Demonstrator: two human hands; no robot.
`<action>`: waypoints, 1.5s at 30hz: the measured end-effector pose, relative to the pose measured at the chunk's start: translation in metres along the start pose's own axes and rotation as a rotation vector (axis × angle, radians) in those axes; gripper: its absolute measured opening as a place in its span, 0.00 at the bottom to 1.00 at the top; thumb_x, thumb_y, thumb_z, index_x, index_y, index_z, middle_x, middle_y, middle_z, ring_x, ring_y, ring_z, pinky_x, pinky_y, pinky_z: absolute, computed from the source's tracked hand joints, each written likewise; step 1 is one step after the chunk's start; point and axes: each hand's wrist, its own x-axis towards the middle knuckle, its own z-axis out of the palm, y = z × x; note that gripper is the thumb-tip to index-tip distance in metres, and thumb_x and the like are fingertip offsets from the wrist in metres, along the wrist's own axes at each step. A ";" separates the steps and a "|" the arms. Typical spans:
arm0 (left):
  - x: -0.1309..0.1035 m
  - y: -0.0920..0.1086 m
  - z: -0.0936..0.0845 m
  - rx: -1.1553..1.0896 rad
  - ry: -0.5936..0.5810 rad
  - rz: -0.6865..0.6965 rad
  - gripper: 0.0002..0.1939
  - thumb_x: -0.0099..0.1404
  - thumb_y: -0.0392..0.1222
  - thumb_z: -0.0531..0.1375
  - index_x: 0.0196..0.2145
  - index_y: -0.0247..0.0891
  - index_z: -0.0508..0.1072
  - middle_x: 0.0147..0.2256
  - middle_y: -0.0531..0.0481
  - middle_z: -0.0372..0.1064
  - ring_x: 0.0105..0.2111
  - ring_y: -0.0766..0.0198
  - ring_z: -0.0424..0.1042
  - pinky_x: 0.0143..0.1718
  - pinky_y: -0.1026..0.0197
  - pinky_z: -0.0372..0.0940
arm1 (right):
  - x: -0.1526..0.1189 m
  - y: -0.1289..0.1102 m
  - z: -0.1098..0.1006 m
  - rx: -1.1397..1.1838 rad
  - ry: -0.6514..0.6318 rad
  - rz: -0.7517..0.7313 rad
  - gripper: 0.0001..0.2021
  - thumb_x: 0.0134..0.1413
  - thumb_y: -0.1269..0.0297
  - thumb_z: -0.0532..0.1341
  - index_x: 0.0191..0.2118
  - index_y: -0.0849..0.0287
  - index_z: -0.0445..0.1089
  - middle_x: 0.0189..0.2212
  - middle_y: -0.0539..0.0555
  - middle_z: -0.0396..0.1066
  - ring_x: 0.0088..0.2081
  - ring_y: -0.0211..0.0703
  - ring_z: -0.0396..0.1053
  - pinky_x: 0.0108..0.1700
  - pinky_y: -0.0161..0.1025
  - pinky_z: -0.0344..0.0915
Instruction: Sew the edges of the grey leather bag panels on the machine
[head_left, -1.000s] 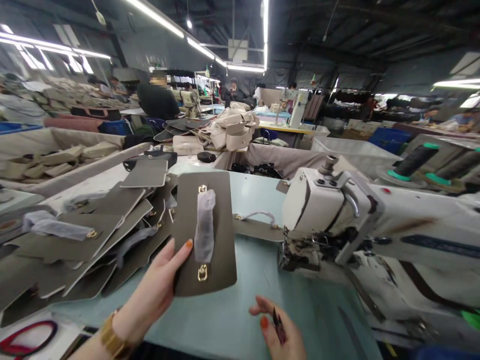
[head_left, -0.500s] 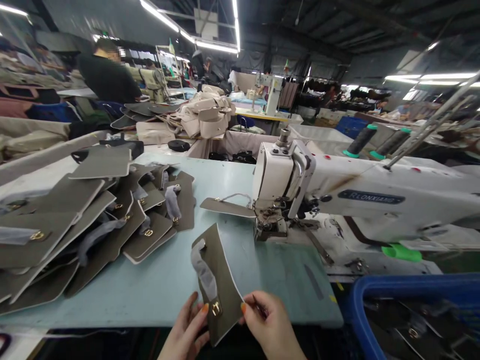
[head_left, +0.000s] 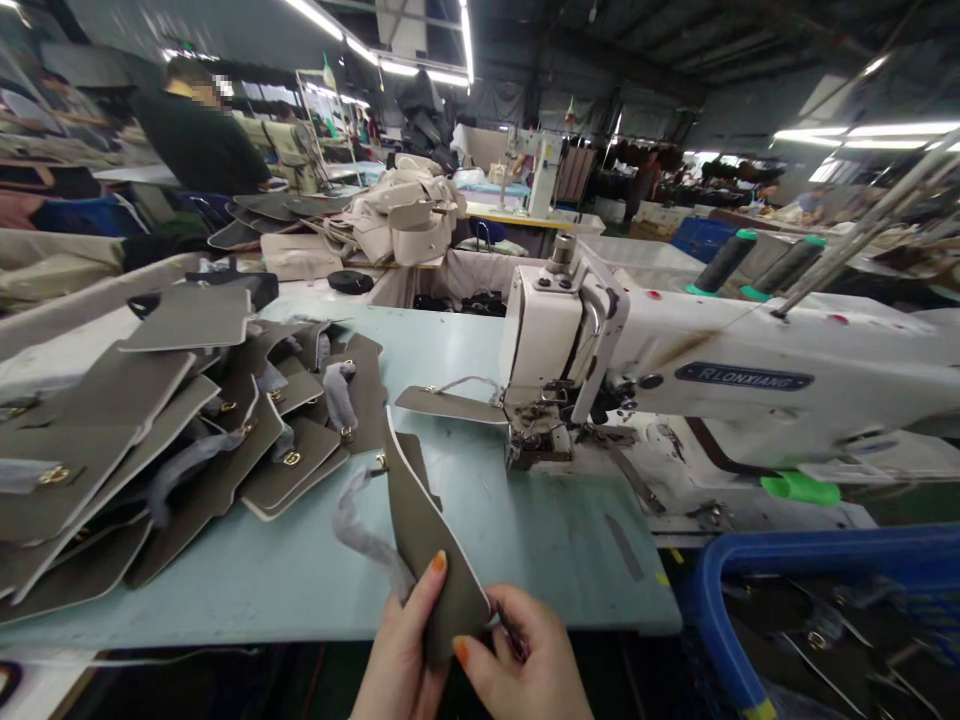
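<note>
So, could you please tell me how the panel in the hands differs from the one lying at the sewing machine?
The held panel stands on edge and curves, gripped at its lower end by the left hand and right hand; the machine panel lies flat on the table, untouched. The held panel trails a wrapped grey strap; the machine panel shows a thin pale loop. Both are olive-grey with pale edges.

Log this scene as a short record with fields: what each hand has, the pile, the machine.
left hand: grips olive flap panel from the left, thumb on its face
right hand: pinches the panel's lower edge
panel: stands on edge, grey wrapped strap hanging left
pile of panels: left on table
sewing machine: right, another panel beside its needle
</note>
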 end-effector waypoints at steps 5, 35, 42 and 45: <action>-0.005 0.007 0.020 -0.047 0.038 0.190 0.30 0.52 0.42 0.70 0.52 0.42 0.68 0.42 0.49 0.74 0.38 0.61 0.75 0.37 0.65 0.72 | 0.009 -0.001 0.011 0.025 0.103 -0.022 0.09 0.43 0.65 0.63 0.22 0.59 0.61 0.18 0.44 0.53 0.20 0.31 0.46 0.20 0.29 0.45; 0.113 0.041 0.094 0.376 -0.341 0.274 0.18 0.54 0.42 0.67 0.41 0.34 0.73 0.37 0.46 0.76 0.32 0.61 0.74 0.35 0.62 0.69 | 0.116 -0.009 -0.040 -0.061 0.110 -0.097 0.21 0.63 0.55 0.53 0.21 0.58 0.61 0.16 0.46 0.60 0.23 0.37 0.64 0.36 0.33 0.61; 0.128 0.047 0.110 0.396 -0.339 0.295 0.21 0.45 0.39 0.70 0.39 0.34 0.76 0.38 0.44 0.77 0.34 0.56 0.74 0.34 0.60 0.68 | 0.125 -0.017 -0.039 0.022 0.208 -0.085 0.22 0.60 0.58 0.56 0.16 0.56 0.59 0.14 0.47 0.60 0.27 0.40 0.70 0.39 0.33 0.64; 0.127 0.051 0.116 0.409 -0.335 0.324 0.22 0.42 0.38 0.71 0.38 0.35 0.76 0.38 0.43 0.77 0.36 0.55 0.74 0.34 0.60 0.68 | 0.125 -0.019 -0.037 0.041 0.238 -0.094 0.22 0.60 0.60 0.56 0.15 0.56 0.59 0.14 0.47 0.60 0.28 0.40 0.71 0.42 0.34 0.64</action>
